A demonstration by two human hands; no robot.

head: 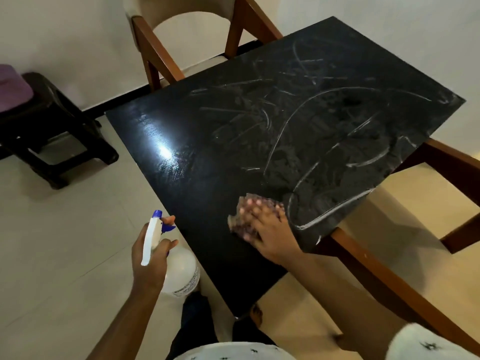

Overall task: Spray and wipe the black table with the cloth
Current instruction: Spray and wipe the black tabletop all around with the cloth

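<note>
The black table [207, 141] fills the middle of the head view, with pale wet streaks and swirls across its right half and a bright glare on its left part. My right hand [270, 229] presses flat on a brownish patterned cloth [249, 206] near the table's front right edge; the hand is motion-blurred. My left hand [153, 253] holds a white spray bottle [179, 271] with a blue-and-white trigger head, just off the table's front left edge above the floor.
A wooden chair [161, 48] with a cream seat stands at the table's far side. A dark plastic stool [52, 131] with a purple item on it is at the left. Wooden frame rails [389, 281] run under the table on the right. Pale tiled floor surrounds it.
</note>
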